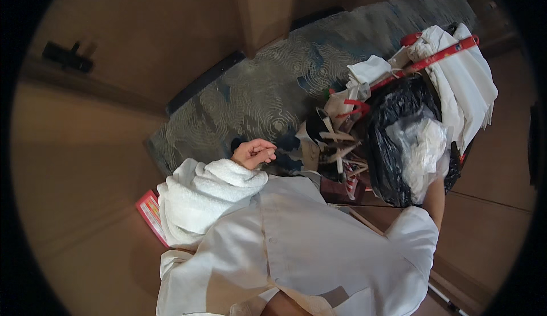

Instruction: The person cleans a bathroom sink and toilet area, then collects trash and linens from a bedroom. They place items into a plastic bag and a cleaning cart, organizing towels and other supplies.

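Observation:
My left hand is loosely curled with nothing seen in it, above the patterned carpet. A white terry towel hangs bunched over my left forearm. On the other side, my right arm reaches to a bundle of clear and whitish plastic. That plastic covers my right hand, so its fingers are hidden. Beneath the bundle is a black plastic rubbish bag, spread open over a cart or bin. Left of the bag stand several long-handled items, perhaps brushes, in a dark holder.
White folded linen hangs past the bag, with a red bar across it. White papers or cloths lie near it. A wooden door with a dark handle stands at left. A pink-edged box shows behind the towel.

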The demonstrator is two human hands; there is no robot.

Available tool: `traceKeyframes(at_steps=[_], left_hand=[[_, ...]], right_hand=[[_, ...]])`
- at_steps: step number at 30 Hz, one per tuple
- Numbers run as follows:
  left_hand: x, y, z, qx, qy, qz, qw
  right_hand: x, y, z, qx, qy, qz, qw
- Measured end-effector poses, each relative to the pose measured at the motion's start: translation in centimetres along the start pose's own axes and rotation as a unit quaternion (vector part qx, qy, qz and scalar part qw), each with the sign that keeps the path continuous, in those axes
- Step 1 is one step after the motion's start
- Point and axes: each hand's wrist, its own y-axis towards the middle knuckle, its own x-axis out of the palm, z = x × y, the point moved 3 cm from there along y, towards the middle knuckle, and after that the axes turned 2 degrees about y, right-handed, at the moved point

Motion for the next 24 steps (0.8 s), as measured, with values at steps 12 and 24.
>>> traceKeyframes(at_steps=[12,24], left_hand=[[-9.5,24.7,6.1,-0.074,0.116,-0.305,0.942],[0.0,58.8,22.0,-0.229,0.165,-0.392,0.876]], right_hand=[[-6.1,-7.9,5.3,0.255,-0.014,-0.003,0.967],[-25.5,4.5,-37.0,0.084,0.408,0.505,0.756]])
